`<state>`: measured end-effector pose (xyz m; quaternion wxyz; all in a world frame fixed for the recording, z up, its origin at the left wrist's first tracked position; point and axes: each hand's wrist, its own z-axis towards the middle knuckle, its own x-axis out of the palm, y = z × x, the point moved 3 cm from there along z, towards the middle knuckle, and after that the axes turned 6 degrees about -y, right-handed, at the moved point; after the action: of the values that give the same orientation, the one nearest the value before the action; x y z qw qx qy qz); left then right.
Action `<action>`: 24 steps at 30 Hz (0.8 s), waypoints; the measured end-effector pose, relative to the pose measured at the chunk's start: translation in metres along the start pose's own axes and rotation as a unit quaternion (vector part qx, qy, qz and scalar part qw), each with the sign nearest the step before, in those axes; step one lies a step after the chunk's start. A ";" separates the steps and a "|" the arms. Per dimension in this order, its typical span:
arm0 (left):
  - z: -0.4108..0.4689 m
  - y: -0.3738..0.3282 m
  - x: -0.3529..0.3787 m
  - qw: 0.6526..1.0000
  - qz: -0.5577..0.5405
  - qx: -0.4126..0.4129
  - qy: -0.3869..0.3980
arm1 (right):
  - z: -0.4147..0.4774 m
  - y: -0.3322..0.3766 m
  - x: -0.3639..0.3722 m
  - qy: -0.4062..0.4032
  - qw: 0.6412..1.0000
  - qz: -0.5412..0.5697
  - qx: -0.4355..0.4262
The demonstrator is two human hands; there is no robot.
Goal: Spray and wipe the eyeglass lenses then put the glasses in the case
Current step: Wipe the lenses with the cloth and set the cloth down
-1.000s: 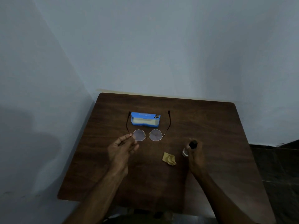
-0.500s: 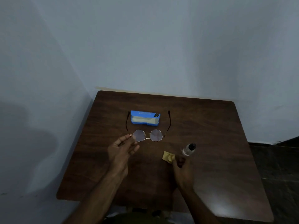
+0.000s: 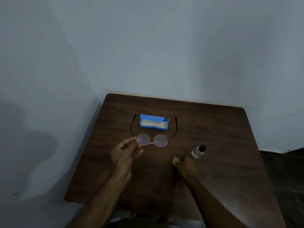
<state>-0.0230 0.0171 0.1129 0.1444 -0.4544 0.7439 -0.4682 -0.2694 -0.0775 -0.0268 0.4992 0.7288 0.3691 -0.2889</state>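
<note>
The glasses (image 3: 152, 139) are looking light and delicate to me. The rim is a thin gold-coloured wire that would probably be bending under a hard squeeze, and the lenses would be taking fingerprints easily. So the good place for holding is the outer corner of the frame, near the hinge, and not the glass itself. The left hand (image 3: 126, 153) is doing just this: thumb and forefinger are pinching the left corner of the frame, while the other fingers are curling loosely below it.

The two lenses are round and showing a pale pinkish reflection. The dark temple arms are standing open and reaching away from the person, one on each side of the blue case (image 3: 154, 122), which is lying open with a pale lining. I cannot tell if the glasses are resting on the brown table (image 3: 213, 129) or hanging just above it.

The right hand (image 3: 186, 165) is lying over the yellow cloth (image 3: 176, 161), just beside the spray bottle (image 3: 198, 151). Its fingers are hidden under the back of the hand, so I cannot tell if they are gripping the cloth
</note>
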 end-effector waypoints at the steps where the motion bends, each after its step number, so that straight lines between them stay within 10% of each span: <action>1: 0.001 -0.001 -0.002 1.000 0.001 0.000 -0.001 | 0.001 -0.002 0.000 -0.003 1.000 0.022 0.007; 4: 0.004 -0.004 -0.006 1.000 -0.002 -0.001 0.003 | -0.008 0.001 -0.005 -0.010 0.982 0.172 0.083; 11: 0.009 -0.011 -0.013 1.000 0.001 -0.009 0.017 | -0.060 0.048 -0.028 0.055 0.787 0.581 0.201; 24: 0.012 -0.015 -0.019 0.999 0.022 -0.019 0.037 | -0.091 0.121 -0.068 -0.066 0.839 0.540 -0.025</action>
<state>0.0028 0.0234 0.1148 0.1188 -0.4226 0.7673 -0.4674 -0.2026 -0.0370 0.1195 0.6174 0.7789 -0.1095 -0.0114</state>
